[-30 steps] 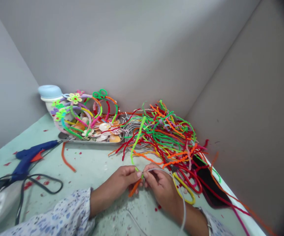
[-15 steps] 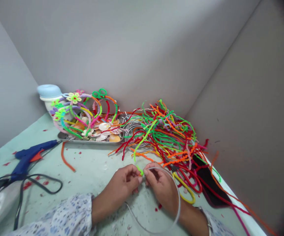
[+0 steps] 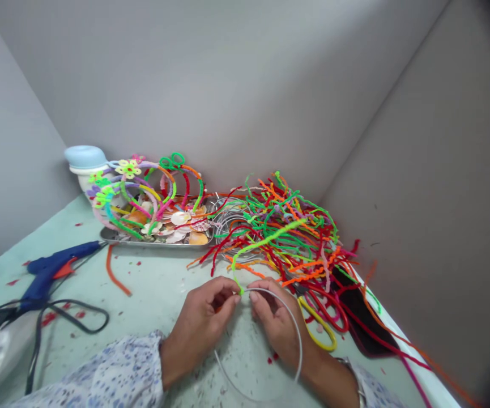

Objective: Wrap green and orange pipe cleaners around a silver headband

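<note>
A thin grey-white hoop curves in front of me, its lower part over the tabletop. My left hand is closed in a pinch at the hoop's upper part, where a lime-green pipe cleaner wraps round it. From that spot the pipe cleaner's free length rises and bends to the right, over the pile. My right hand pinches the hoop just right of the wrapped part, fingertips and thumb close together. The hoop's curve passes across the back of this hand.
Behind lies a tangled pile of coloured pipe cleaners with coiled wire. Yellow-handled scissors and a dark phone are at the right. A tray holds shells and decorated headbands. Left are a blue glue gun and its cord.
The pipe cleaner's free length has swung down to the right, from steep to slanting. My hands have moved slightly apart, and the right fingertips have shifted along the hoop.
</note>
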